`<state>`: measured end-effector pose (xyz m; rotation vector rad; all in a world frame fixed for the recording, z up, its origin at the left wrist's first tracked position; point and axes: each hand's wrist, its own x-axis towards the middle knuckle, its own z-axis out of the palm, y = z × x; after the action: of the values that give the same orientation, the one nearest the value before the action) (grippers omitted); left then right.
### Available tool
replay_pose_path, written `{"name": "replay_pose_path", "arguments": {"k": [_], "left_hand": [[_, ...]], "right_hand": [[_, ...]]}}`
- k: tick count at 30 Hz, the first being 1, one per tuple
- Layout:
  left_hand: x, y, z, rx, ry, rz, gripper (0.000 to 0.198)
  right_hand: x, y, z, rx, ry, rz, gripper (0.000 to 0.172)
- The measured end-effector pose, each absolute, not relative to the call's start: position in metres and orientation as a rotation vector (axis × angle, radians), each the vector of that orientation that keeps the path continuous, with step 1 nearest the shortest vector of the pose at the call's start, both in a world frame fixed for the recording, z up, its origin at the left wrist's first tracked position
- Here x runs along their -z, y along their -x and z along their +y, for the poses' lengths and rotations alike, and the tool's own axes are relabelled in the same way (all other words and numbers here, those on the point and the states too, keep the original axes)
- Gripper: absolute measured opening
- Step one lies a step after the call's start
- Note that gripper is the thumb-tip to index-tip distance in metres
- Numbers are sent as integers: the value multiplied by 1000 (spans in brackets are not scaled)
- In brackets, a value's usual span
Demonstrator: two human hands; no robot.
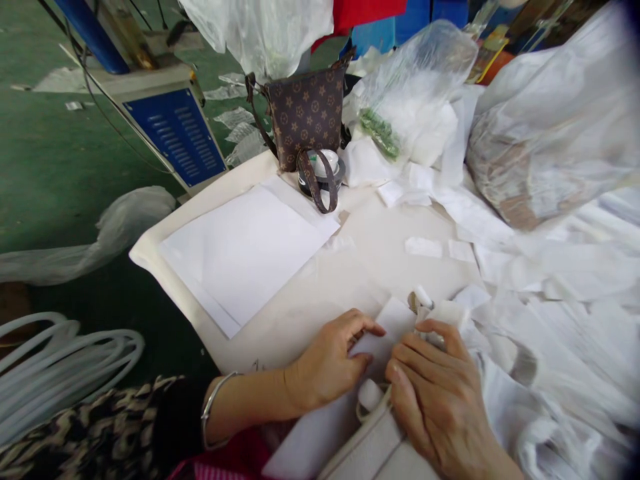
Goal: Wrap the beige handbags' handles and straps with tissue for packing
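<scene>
My left hand (333, 363) hovers at the near side of the table, thumb and forefinger apart, beside a white paper strip (317, 433). My right hand (440, 393) is closed on the upper edge of a cream-white handbag (367, 447), its fingers curled over. A small loop wrapped in white (370, 395) sticks up from the bag between my two hands. Just beyond my right fingertips is a brass-coloured metal piece (413, 301) among white wrapping. The part of the bag under my right palm is hidden.
White paper sheets (250, 247) lie at the table's left. Behind them stand a brown patterned bag (306, 110) and a roll of tape (340, 175). Crumpled white wrapping (565, 333) and stuffed plastic bags (545, 127) crowd the right. A coiled white tube (75, 367) sits lower left.
</scene>
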<state>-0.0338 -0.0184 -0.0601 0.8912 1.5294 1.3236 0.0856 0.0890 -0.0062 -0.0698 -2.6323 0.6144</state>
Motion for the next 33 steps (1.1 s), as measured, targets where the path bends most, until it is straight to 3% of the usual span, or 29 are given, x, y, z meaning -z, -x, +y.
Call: {"name": "replay_pose_path", "arguments": {"k": [9, 14, 21, 27, 33], "left_hand": [[61, 46, -36, -1001, -1518, 1607, 52], [53, 83, -77, -832, -1746, 1405, 57], [56, 77, -95, -797, -1686, 1259, 31], [59, 76, -83, -902, -1676, 1098, 35], [52, 69, -84, -839, -1526, 1267, 21]], "right_hand": [[24, -78, 87, -519, 123, -2804, 34], [29, -77, 87, -457, 107, -2837, 37], [20, -71, 87, -624, 111, -2835, 33], [11, -74, 95, -1015, -61, -2741, 20], [18, -79, 98, -1017, -50, -2736, 22]]}}
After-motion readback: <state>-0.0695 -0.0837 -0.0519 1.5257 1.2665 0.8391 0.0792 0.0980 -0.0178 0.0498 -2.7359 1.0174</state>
